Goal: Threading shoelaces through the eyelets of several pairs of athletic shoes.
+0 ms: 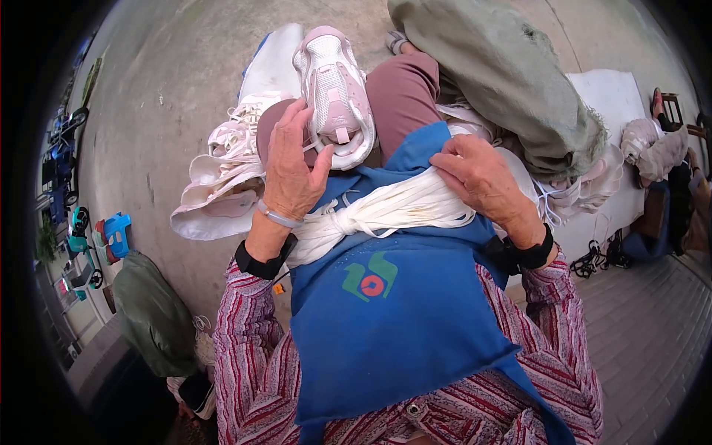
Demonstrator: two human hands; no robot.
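Observation:
A bundle of white shoelaces (408, 204), tied round near its left end, lies across the blue apron (386, 326) on my lap. My right hand (478, 178) is at the bundle's right end, thumb and fingers pinched together on the laces; how many strands it grips is hidden. Above the bundle rests a white and pink sneaker (337, 96), toe pointing away from me, with no lace seen across its tongue. Beside that sneaker's left edge my left hand (289, 167) is raised, fingers stretched and thumb apart, with nothing in it.
Several pale shoe pieces with laces (226, 170) are heaped at my left. More pale shoes (593, 182) lie at the right beside a grey-green cloth (512, 81). Dark cords (601, 256) lie on the floor at right. A green-covered object (152, 311) stands at lower left.

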